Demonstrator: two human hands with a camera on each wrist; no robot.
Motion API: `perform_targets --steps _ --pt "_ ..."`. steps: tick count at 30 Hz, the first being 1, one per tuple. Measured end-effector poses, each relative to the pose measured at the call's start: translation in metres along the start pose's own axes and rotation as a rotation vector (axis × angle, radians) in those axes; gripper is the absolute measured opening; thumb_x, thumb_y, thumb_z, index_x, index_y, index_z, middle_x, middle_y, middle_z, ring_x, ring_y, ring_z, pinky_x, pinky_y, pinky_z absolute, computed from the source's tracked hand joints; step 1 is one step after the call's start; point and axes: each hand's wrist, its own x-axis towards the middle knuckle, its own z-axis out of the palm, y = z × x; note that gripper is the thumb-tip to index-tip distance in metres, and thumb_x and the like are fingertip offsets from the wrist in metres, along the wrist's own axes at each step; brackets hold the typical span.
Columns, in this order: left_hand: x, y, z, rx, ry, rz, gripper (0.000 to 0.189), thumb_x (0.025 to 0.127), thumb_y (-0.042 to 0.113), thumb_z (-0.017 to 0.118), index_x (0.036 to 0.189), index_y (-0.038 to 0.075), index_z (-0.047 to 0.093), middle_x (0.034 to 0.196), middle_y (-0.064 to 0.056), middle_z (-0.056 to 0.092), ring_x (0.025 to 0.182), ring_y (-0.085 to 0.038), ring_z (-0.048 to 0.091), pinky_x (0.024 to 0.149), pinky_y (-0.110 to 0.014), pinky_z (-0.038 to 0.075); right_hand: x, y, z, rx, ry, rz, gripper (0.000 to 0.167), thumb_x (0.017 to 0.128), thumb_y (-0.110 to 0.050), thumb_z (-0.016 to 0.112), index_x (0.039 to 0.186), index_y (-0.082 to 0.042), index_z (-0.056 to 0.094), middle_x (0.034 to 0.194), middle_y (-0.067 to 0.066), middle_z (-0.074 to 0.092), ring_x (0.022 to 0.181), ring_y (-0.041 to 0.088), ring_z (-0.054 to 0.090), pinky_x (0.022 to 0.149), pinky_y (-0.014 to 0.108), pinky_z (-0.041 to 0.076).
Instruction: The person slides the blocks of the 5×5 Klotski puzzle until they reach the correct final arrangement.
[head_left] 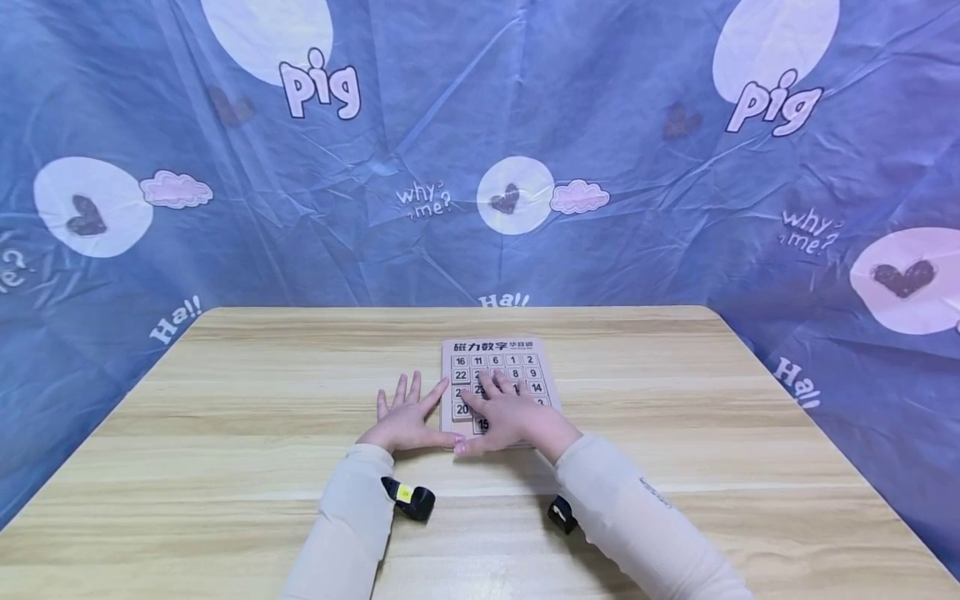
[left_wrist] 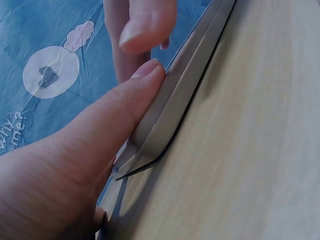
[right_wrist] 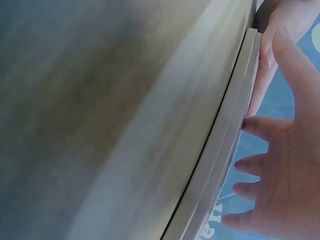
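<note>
A flat number sliding puzzle (head_left: pixel 491 344) lies on the table, its numbered tiles in rows under a printed heading. My left hand (head_left: pixel 405 427) is spread at its left side; the thumb (left_wrist: pixel 107 117) rests on the board's near edge at the left corner. Over the tiles spreads my right hand (head_left: pixel 510 417), fingers straight, covering several middle and lower tiles. Its index fingertip touches the tiles near the left columns, and its thumb lies by the near edge, close to the left thumb. Tile 15 (head_left: pixel 483 425) shows in the bottom row, beside a bare spot at its left.
The light wooden table (head_left: pixel 225 433) extends around the board on all sides. A blue printed cloth (head_left: pixel 420 100) hangs behind the table's far edge. Black devices (head_left: pixel 416 502) are worn at both wrists, over pale sleeves (head_left: pixel 341 517).
</note>
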Motion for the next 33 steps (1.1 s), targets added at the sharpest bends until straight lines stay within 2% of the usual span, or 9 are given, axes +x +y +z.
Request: perform_targets --steps 10,24,28,33 --pt "0.000 -0.001 0.001 -0.023 0.011 -0.001 0.102 0.055 0.075 0.052 0.138 0.031 0.011 0.140 -0.019 -0.007 0.124 -0.035 -0.014 0.091 -0.056 -0.016 -0.010 -0.003 0.003 -0.007 -0.032 -0.019 0.093 0.065 -0.072 0.044 0.138 -0.020 0.022 0.142 0.014 0.004 0.126 0.038 0.000 0.094 0.059 0.004" --pt "0.000 0.000 0.001 -0.007 0.014 -0.001 0.101 0.056 0.073 0.054 0.138 0.032 0.013 0.140 -0.019 -0.006 0.124 -0.037 -0.013 0.091 -0.057 -0.014 -0.020 -0.005 0.003 -0.004 -0.023 -0.045 0.091 0.065 -0.071 0.046 0.137 -0.020 0.024 0.142 0.014 0.006 0.126 0.036 0.003 0.094 0.059 0.007" --pt "-0.001 0.000 0.000 -0.006 0.017 0.002 0.100 0.056 0.072 0.055 0.138 0.032 0.014 0.140 -0.020 -0.005 0.124 -0.037 -0.012 0.091 -0.057 -0.014 -0.020 0.002 0.003 0.020 0.007 -0.040 0.089 0.067 -0.069 0.047 0.137 -0.018 0.025 0.142 0.015 0.007 0.126 0.037 0.004 0.094 0.060 0.007" --pt "-0.001 0.000 -0.001 -0.016 0.026 0.007 0.100 0.056 0.072 0.056 0.138 0.032 0.015 0.140 -0.020 -0.004 0.124 -0.036 -0.012 0.091 -0.057 -0.014 -0.028 0.026 0.000 0.032 0.045 0.008 0.091 0.068 -0.068 0.046 0.137 -0.013 0.025 0.141 0.018 0.008 0.125 0.040 0.005 0.094 0.059 0.006"
